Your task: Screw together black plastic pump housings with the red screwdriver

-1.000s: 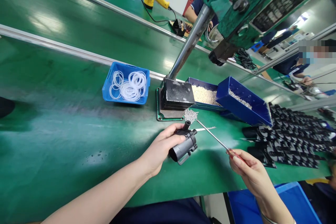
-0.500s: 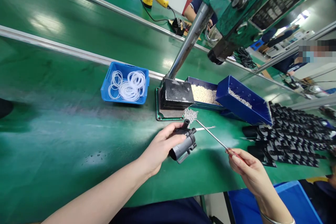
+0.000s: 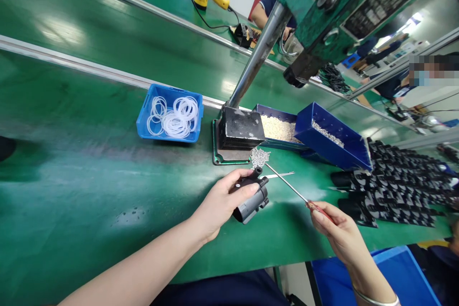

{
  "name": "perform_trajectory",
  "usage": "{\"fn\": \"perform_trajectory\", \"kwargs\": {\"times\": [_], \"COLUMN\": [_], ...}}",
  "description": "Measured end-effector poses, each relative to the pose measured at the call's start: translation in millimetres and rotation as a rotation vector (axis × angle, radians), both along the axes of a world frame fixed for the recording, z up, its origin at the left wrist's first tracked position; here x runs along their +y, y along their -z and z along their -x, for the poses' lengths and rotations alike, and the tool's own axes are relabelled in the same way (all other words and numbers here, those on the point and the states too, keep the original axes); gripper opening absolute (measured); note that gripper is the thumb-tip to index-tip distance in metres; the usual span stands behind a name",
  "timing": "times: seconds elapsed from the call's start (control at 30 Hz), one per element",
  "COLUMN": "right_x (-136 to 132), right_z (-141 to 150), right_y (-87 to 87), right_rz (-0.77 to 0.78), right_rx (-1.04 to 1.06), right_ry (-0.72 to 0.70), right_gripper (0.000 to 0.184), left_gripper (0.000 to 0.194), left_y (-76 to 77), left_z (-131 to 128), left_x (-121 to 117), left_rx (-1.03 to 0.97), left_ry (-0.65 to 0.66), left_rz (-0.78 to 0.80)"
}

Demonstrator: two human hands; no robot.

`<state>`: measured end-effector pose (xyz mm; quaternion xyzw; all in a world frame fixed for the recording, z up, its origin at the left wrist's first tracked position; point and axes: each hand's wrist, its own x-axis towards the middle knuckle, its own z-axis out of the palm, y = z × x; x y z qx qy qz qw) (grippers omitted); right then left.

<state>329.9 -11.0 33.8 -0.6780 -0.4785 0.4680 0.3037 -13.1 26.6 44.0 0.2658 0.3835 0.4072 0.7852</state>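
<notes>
My left hand [image 3: 227, 198] is closed around a black cylindrical plastic housing [image 3: 250, 208] that has a short tube sticking up from it. In my right hand [image 3: 335, 229] is a screwdriver with a red handle [image 3: 322, 213] and a long thin metal shaft [image 3: 287, 182]. The tip of the shaft reaches the edge of a small heap of shiny metal pieces [image 3: 260, 157] on the table. Just beyond the housing, a thin metal strip, perhaps tweezers [image 3: 281, 175], lies on the green table [image 3: 161, 248].
A green press [image 3: 304, 19] with a black block [image 3: 241, 126] on its base stands ahead. Left of it is a blue bin [image 3: 143, 126] of white rings. Blue bins [image 3: 304, 122] of small parts and rows of black housings [image 3: 401, 186] lie right. A person's arm [image 3: 260, 14] shows behind.
The black housing has turned slightly in my left hand and dropped a little. My right hand has shifted slightly left with the screwdriver, whose tip stays by the metal pieces.
</notes>
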Motion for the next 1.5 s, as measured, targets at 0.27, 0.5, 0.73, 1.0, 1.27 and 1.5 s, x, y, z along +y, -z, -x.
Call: {"fn": "perform_trajectory", "kwargs": {"times": [0.27, 0.5, 0.73, 1.0, 1.27, 1.5], "right_x": [2, 10, 21, 6, 8, 8], "right_z": [-2, -4, -1, 101, 154, 143], "right_y": [16.4, 41.7, 36.6, 2.5, 20.0, 21.1], "right_rz": [-0.129, -0.398, -0.614, -0.439, -0.416, -0.648], "right_rx": [-0.299, -0.594, -0.768, 0.158, 0.530, 0.247], "right_ry": [-0.059, -0.059, -0.051, -0.488, -0.348, -0.276], "right_gripper": [0.042, 0.040, 0.045, 0.072, 0.091, 0.079], "left_gripper": [0.031, 0.054, 0.061, 0.059, 0.054, 0.050], "left_y": [-0.1, 0.4, 2.0, 14.1, 16.8, 23.6], "left_z": [-1, 3, 4, -3, -7, -13], "left_x": [1, 1, 1, 1, 0, 1], "left_rx": [0.021, -0.011, 0.089, 0.011, -0.140, 0.053], "left_ry": [-0.059, -0.029, 0.019, 0.093, 0.081, 0.090], "left_rz": [0.042, -0.008, -0.137, -0.323, -0.264, -0.351]}}
